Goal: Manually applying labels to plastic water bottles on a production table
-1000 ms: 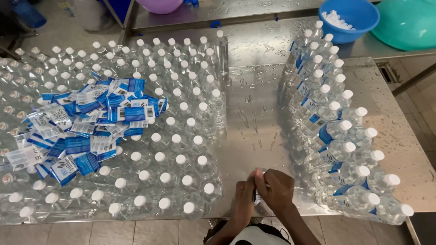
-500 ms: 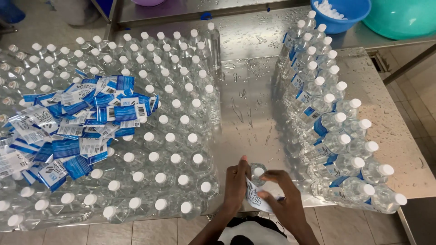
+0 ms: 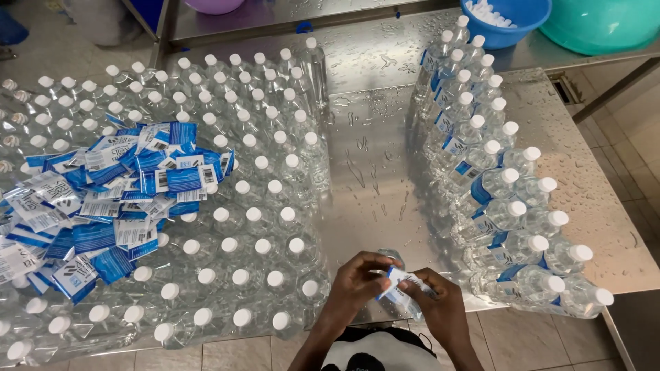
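Here, clear bottle [image 3: 397, 292], blue-white label half-wrapped.

A steel bench [image 3: 385, 172] fills most of the view, its bare middle strip wet with drops and streaks of water, and more drops bead on its right part. Beyond it stands a second steel surface [image 3: 385, 55], also wet. On that far surface sit a blue bowl [image 3: 512, 24] holding white caps, a teal basin [image 3: 605, 24] at the far right and a purple bowl [image 3: 213, 5] at the far left. The floor [image 3: 639, 158] is laid with pale tiles, seen at the right and along the near edge. A floor drain grate [image 3: 569, 89] shows at right. Light is even and bright.
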